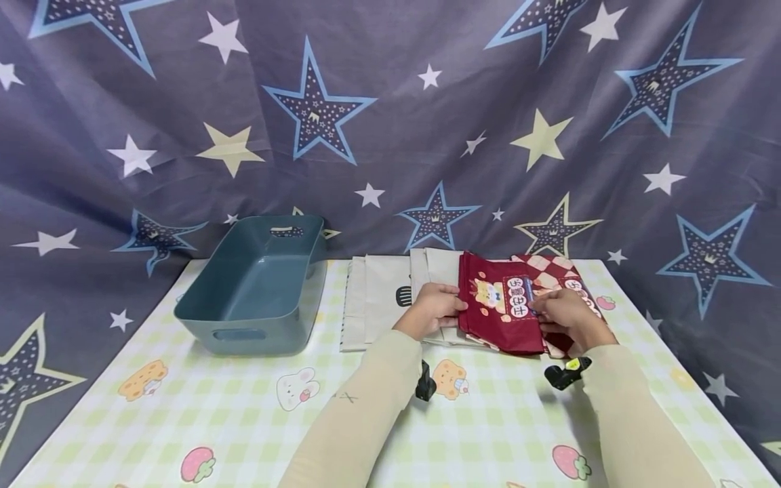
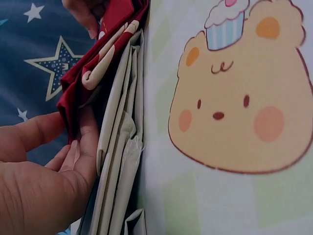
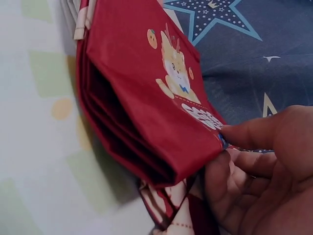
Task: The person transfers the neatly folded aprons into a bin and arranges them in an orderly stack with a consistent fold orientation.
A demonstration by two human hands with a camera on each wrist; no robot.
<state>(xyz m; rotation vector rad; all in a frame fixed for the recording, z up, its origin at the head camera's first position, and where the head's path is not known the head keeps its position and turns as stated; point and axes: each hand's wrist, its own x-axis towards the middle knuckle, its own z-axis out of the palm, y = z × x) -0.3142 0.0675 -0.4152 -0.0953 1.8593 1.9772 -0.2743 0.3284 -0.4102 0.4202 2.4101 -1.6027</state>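
Note:
A folded dark-red cloth (image 1: pixel 491 305) with a cartoon animal and white lettering lies at the right of a row of folded fabrics. My left hand (image 1: pixel 434 308) pinches its left edge; in the left wrist view the thumb and fingers (image 2: pixel 88 142) close on the red layers. At the opposite edge my right hand (image 1: pixel 564 313) pinches the cloth between thumb and fingers (image 3: pixel 249 134). Beneath and to the right is another red cloth (image 1: pixel 552 271) with a checked pattern. Folded off-white cloths (image 1: pixel 384 271) lie to the left, partly under the red one.
A blue-grey plastic basket (image 1: pixel 244 318) with handle slots stands at the back left of the table. The tablecloth (image 1: pixel 244 420) is checked, with cartoon prints. A star-patterned curtain (image 1: pixel 378 122) hangs right behind the table. Both wrists wear small black cameras.

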